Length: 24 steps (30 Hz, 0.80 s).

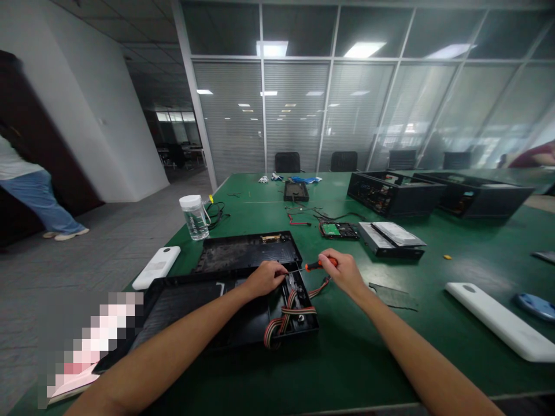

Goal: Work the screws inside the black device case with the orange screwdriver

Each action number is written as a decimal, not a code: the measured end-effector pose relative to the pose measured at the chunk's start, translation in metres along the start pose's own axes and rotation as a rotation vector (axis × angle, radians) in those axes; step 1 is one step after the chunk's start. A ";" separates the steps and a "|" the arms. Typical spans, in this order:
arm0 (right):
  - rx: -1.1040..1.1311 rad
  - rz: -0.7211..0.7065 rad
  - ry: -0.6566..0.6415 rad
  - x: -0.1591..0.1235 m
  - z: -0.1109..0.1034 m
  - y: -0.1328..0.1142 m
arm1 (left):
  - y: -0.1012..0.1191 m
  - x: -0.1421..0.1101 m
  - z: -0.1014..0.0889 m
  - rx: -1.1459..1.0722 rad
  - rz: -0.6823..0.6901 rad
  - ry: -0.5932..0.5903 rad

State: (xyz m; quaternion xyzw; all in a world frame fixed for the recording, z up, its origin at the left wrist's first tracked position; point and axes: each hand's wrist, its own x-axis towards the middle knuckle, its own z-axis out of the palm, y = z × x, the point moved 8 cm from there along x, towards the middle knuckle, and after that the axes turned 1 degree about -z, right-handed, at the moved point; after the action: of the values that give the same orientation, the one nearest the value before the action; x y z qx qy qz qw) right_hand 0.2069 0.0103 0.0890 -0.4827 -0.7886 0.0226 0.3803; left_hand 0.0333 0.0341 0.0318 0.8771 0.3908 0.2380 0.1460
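My right hand (343,271) is wrapped round the orange-and-black handle of a screwdriver (313,266), which points left with its shaft nearly level. My left hand (267,278) has its fingers pinched together by the screwdriver's tip; whatever is between them is hidden. Both are over the right end of a black metal computer case part (234,329), lying open on the table. Striped multicoloured cables (287,315) loop over that end. Behind it a second black panel (247,254) lies flat, dusty inside.
On the green table (347,370) are a water bottle (195,218), a white power bank (156,267), a hard drive with a green board (337,230), silver drives (390,238) and loose cables. Two black computer cases (394,195) stand at the back right. A person (30,190) is at far left.
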 end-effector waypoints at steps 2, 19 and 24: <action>-0.171 -0.022 -0.081 0.009 -0.003 -0.021 | 0.000 0.000 0.001 0.004 -0.006 -0.005; -0.607 0.134 -0.339 0.072 0.003 -0.078 | -0.005 -0.002 0.003 0.009 -0.031 0.029; -0.551 0.044 -0.468 0.066 0.010 -0.083 | -0.005 -0.002 0.002 0.005 -0.037 0.035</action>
State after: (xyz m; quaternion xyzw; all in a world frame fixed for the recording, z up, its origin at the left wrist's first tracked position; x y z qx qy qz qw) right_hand 0.1229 0.0210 0.1536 -0.5656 -0.8202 -0.0730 0.0446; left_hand 0.0301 0.0361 0.0274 0.8659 0.4099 0.2495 0.1411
